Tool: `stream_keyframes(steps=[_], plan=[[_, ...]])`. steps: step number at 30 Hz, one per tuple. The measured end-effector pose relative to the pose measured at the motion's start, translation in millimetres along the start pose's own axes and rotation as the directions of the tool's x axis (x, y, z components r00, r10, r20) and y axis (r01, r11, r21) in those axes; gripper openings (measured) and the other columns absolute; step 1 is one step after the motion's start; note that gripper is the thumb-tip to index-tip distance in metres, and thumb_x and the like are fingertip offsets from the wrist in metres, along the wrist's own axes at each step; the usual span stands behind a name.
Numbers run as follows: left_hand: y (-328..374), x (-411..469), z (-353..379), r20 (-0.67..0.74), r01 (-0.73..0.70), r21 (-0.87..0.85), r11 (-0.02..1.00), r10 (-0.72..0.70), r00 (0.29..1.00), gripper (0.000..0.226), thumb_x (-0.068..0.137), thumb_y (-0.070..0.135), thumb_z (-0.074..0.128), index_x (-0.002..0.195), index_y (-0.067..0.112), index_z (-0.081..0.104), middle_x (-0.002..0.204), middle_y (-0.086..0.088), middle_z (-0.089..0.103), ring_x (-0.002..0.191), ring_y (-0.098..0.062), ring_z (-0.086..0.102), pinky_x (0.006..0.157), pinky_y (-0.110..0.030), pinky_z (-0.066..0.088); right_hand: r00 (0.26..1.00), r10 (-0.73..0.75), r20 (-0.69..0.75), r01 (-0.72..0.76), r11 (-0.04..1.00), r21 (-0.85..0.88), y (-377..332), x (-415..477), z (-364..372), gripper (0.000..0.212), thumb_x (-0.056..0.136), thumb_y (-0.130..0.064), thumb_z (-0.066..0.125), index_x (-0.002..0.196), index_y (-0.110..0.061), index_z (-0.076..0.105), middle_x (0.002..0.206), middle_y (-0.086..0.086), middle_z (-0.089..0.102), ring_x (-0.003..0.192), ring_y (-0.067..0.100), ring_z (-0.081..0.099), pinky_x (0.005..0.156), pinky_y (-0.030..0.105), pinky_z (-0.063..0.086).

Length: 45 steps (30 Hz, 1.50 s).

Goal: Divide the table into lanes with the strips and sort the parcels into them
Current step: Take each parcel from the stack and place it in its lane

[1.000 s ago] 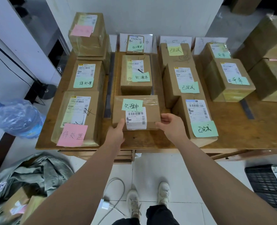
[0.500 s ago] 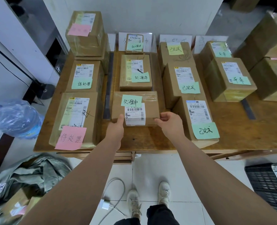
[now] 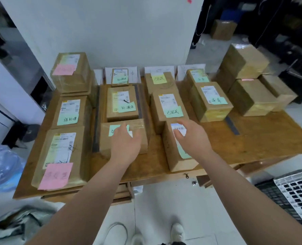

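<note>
Four rows of brown parcels run away from me on the wooden table (image 3: pixel 263 138). The left strip (image 3: pixel 95 121) and the middle strip (image 3: pixel 138 96) flank the second row, and the right strip (image 3: pixel 232 127) lies past the fourth. My left hand (image 3: pixel 124 145) is over the front parcel (image 3: pixel 105 140) of the second row, fingers loosely spread and holding nothing; I cannot tell whether the palm touches the cardboard. My right hand (image 3: pixel 192 137) is likewise wide and slack above the long parcel (image 3: pixel 171 154) at the front of the third row, covering part of its shipping label. The front parcel lies with its long side across the lane, its far face just beside the next box (image 3: pixel 122 103). The long parcel points lengthwise toward me, its near end close to the table's front edge. On the left, the big parcel (image 3: pixel 61 152) with a pink note sits just beyond the left strip, so there is little room sideways there. Bare wood shows in front of the second row and across the right front corner. A white wall (image 3: pixel 111 32) closes the far edge, with paper signs (image 3: pixel 160 69) leaning on it. A stack of boxes (image 3: pixel 249 96) stands at the far right. On the floor, a blue bag (image 3: pixel 1 167) sits at left and a black crate (image 3: pixel 274 195) at right.
</note>
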<state>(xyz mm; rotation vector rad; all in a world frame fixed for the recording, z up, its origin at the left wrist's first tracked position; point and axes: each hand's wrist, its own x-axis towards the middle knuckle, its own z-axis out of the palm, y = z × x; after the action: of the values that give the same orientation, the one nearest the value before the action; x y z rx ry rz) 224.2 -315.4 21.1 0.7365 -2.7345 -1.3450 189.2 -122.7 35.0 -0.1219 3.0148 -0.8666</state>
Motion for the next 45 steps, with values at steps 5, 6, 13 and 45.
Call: stream_keyframes(steps=[5, 6, 13, 45], plan=[[68.6, -13.1, 21.4, 0.073, -0.339, 0.324, 0.883, 0.334, 0.94, 0.049, 0.099, 0.038, 0.048, 0.142, 0.015, 0.044, 0.141, -0.007, 0.051, 0.129, -0.027, 0.046, 0.107, -0.042, 0.038, 0.997, 0.066, -0.042, -0.07, 0.993, -0.1, 49.1, -5.4, -56.5, 0.037, 0.097, -0.03, 0.053, 0.13, -0.014, 0.055, 0.128, 0.003, 0.06, 0.114, 0.023, 0.058, 0.091, 0.035, 0.048], [80.3, -15.5, 29.6, 0.096, -0.389, 0.367, 0.845, 0.381, 0.92, 0.045, 0.098, 0.039, 0.048, 0.137, 0.016, 0.048, 0.135, -0.007, 0.055, 0.123, -0.026, 0.05, 0.102, -0.041, 0.04, 0.994, 0.089, -0.062, -0.095, 0.99, -0.106, 60.7, -6.4, -68.4, 0.038, 0.096, -0.031, 0.054, 0.131, -0.015, 0.054, 0.129, 0.003, 0.06, 0.115, 0.022, 0.058, 0.093, 0.035, 0.048], [172.1, -42.5, 122.0, 0.251, -0.555, 0.454, 0.697, 0.498, 0.83, 0.048, 0.099, 0.041, 0.043, 0.14, 0.016, 0.046, 0.14, -0.007, 0.052, 0.128, -0.027, 0.048, 0.108, -0.042, 0.037, 0.97, 0.191, -0.15, -0.212, 0.968, -0.138, 169.1, -9.6, -152.7, 0.042, 0.096, -0.032, 0.053, 0.136, -0.019, 0.051, 0.132, 0.001, 0.057, 0.117, 0.019, 0.056, 0.092, 0.032, 0.045], [376.3, 64.8, 448.9, 0.516, -0.374, 0.179, 0.91, 0.237, 0.823, 0.047, 0.099, 0.027, 0.052, 0.141, 0.01, 0.041, 0.128, -0.011, 0.055, 0.108, -0.024, 0.06, 0.094, -0.039, 0.054, 0.887, 0.462, 0.015, -0.462, 0.886, 0.031, 450.1, 191.1, -238.0, 0.046, 0.096, -0.031, 0.051, 0.139, -0.016, 0.051, 0.13, 0.006, 0.06, 0.118, 0.024, 0.055, 0.092, 0.034, 0.049]])
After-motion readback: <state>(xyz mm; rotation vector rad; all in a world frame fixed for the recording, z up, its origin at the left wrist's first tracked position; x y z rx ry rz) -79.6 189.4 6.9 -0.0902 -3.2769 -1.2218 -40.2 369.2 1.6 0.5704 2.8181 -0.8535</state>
